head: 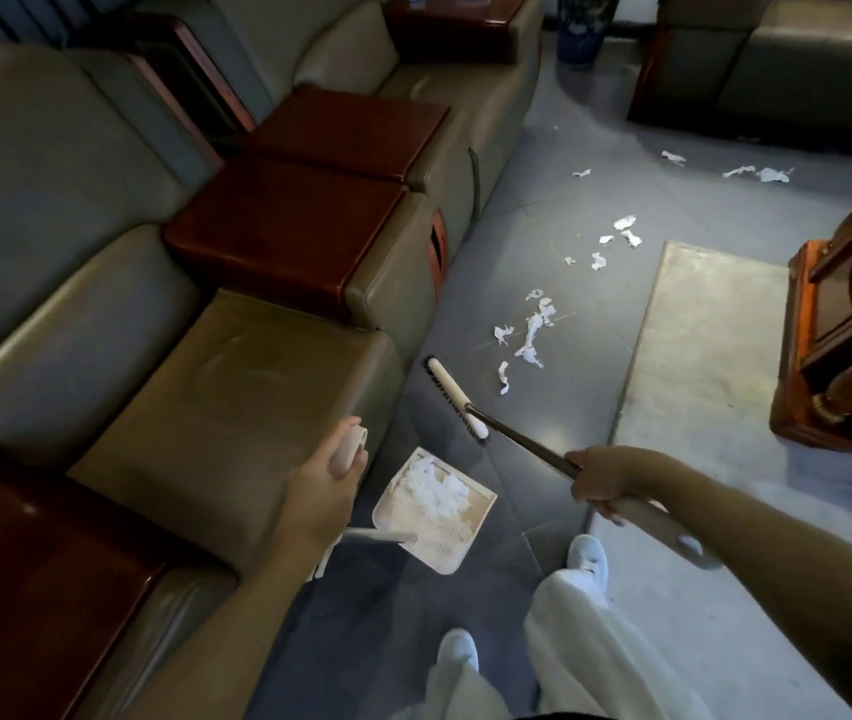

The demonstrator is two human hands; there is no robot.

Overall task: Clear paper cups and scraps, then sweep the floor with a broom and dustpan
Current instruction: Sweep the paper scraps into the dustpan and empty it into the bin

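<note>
A row of grey-green sofas (236, 407) with dark red wooden armrests (283, 241) fills the left side. In front of the nearest seat, the left hand (325, 485) curls its fingers around the pale top grip of the dustpan handle (353, 444), thumb side up. The dustpan (439, 545) hangs below and just right of that hand, close to the sofa's front edge, and I cannot tell whether it touches the grey tiled floor (465, 304). A heap of white paper scraps (436, 488) lies inside it.

Just beyond the pan, the broom head (452, 392), a white bar with dark bristles, sits low over the floor near the sofa corner. Its dark pole (517, 441) runs back and to the right into the right hand (605, 480), whose fingers are wrapped tightly around it where the pole meets a pale grip. Two white shoes (587, 556) and light trousers show below.

More torn paper (533, 330) lies on the floor ahead of the broom head, near it but apart. Smaller bits (621, 236) are scattered farther on, and others (756, 173) lie well beyond. A pale rug (699, 381) lies to the right, with a carved wooden cabinet (839, 330) standing at its far edge.
</note>
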